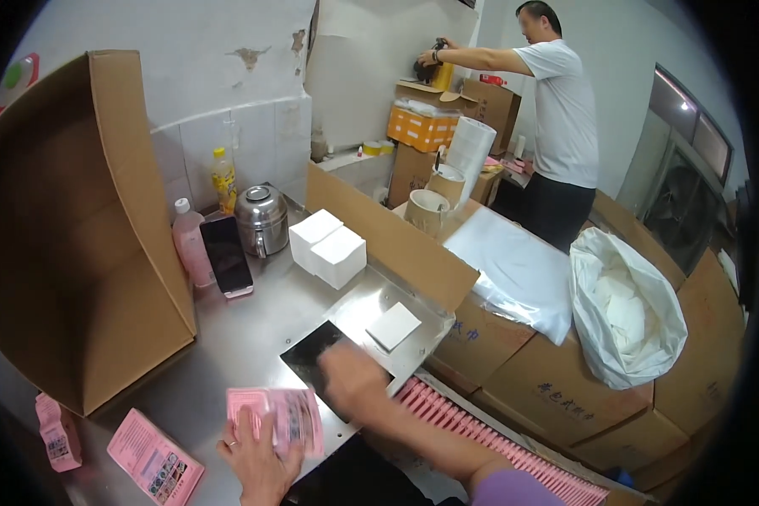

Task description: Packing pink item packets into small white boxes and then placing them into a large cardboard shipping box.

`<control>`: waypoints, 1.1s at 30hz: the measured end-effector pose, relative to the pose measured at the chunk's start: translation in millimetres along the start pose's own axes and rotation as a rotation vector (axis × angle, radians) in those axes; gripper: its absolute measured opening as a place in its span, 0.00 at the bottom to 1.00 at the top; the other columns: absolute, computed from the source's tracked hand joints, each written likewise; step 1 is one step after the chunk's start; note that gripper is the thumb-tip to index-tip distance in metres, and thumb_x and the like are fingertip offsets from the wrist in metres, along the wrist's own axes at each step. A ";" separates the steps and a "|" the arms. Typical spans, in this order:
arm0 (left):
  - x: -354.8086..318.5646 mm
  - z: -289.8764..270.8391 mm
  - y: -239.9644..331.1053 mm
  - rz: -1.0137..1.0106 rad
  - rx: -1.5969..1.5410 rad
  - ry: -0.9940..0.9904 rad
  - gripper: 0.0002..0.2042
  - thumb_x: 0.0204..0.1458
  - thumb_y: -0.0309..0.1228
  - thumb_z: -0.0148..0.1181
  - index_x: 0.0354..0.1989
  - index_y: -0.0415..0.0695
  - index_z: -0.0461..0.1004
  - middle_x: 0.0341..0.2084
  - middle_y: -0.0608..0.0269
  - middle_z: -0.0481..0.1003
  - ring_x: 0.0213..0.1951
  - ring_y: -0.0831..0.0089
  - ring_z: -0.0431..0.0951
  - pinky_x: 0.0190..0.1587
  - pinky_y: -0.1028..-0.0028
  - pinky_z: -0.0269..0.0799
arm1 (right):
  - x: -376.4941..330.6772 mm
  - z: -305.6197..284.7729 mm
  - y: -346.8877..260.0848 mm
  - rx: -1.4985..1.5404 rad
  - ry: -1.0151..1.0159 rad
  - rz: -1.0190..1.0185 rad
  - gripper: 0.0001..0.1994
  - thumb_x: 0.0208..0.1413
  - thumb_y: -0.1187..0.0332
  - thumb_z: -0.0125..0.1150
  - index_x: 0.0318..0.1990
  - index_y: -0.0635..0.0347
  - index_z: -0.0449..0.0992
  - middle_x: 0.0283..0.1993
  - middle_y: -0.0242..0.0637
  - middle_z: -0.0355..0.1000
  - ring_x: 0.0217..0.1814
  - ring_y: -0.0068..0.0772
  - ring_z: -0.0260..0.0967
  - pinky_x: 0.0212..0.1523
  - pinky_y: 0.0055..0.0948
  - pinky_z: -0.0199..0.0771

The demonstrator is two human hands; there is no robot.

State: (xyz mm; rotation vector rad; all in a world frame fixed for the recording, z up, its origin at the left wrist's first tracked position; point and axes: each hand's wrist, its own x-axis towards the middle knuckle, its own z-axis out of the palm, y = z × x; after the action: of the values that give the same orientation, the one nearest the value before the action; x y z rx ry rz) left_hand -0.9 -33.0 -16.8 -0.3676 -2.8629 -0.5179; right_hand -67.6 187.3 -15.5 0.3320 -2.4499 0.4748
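My left hand (260, 460) rests low on the metal table, fingers curled over a pink tissue pack (299, 415) with print on it. My right hand (350, 379) passes over a dark rectangular opening (308, 346) in the tabletop; motion smears its fingers, so what they hold, if anything, is unclear. Beyond it lies a small flat white stack (394, 326). Two taller white stacks (339, 255) of folded sheets stand side by side farther back. Another pink pack (154, 460) lies left of my left hand, and a smaller pink pack (57, 432) sits at the table's left.
A large open carton (143, 228) stands at left. Behind are a phone (226, 257), pink bottle (192, 240), yellow bottle (223, 181) and metal pot (261, 221). Pink packs (489, 447) line up at right beside cartons (565, 396) and a white sack (628, 312). A person (557, 110) works behind.
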 end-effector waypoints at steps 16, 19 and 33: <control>-4.0 8.6 -0.7 0.033 0.123 0.105 0.28 0.45 0.50 0.65 0.49 0.45 0.73 0.54 0.47 0.68 0.50 0.45 0.67 0.51 0.52 0.63 | -25.3 -1.4 73.6 -0.309 0.006 0.078 0.06 0.48 0.70 0.64 0.33 0.59 0.76 0.33 0.40 0.68 0.39 0.44 0.68 0.37 0.39 0.71; 5.6 16.5 -0.3 0.044 0.081 0.146 0.25 0.42 0.48 0.66 0.43 0.42 0.73 0.49 0.48 0.68 0.45 0.49 0.66 0.47 0.54 0.62 | -19.6 -3.7 99.0 -0.238 -0.002 0.145 0.05 0.52 0.68 0.61 0.29 0.60 0.76 0.30 0.44 0.69 0.36 0.46 0.69 0.37 0.42 0.71; 2.7 6.5 2.8 0.065 0.006 0.140 0.25 0.43 0.45 0.68 0.46 0.41 0.74 0.51 0.48 0.67 0.43 0.52 0.65 0.47 0.55 0.61 | 172.4 16.7 123.9 -0.572 0.103 -0.213 0.05 0.47 0.68 0.63 0.28 0.60 0.80 0.31 0.39 0.69 0.42 0.39 0.66 0.40 0.39 0.63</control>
State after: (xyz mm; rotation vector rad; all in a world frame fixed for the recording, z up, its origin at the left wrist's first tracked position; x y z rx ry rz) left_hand -3.7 -27.5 -21.2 -0.4051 -2.7078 -0.5016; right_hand -253.2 271.3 46.2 0.3069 -2.2936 -0.2928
